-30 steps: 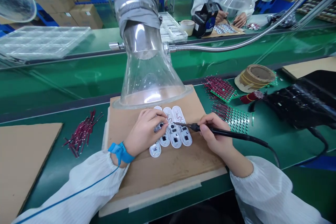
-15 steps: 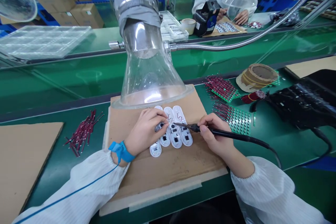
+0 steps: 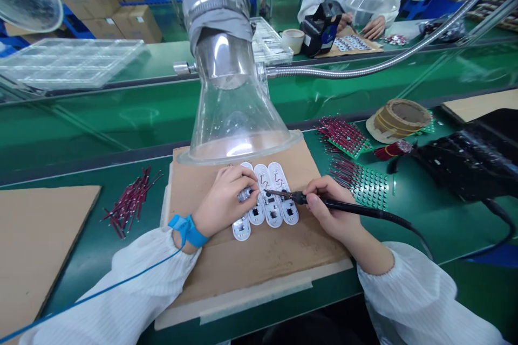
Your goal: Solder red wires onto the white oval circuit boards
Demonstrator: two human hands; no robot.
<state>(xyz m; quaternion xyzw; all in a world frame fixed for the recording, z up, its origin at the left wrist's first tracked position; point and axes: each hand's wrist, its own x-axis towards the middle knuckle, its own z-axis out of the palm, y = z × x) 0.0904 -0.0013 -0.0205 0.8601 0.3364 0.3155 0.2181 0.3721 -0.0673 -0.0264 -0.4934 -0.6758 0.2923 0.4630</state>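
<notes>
My left hand, fingers pressed together, on white oval circuit boards; right hand pinching black soldering iron, tip touching board.

Left hand: palm down, held low, fingers together and curved downward, tips pointing right. Left wrist: angled inward, nearly straight. Right hand: turned on its side, fingers curled in a pen grip. Right wrist: angled inward, nearly straight. Left arm and right arm: sleeved, entering from the lower corners and converging, the hands near each other but apart.
</notes>
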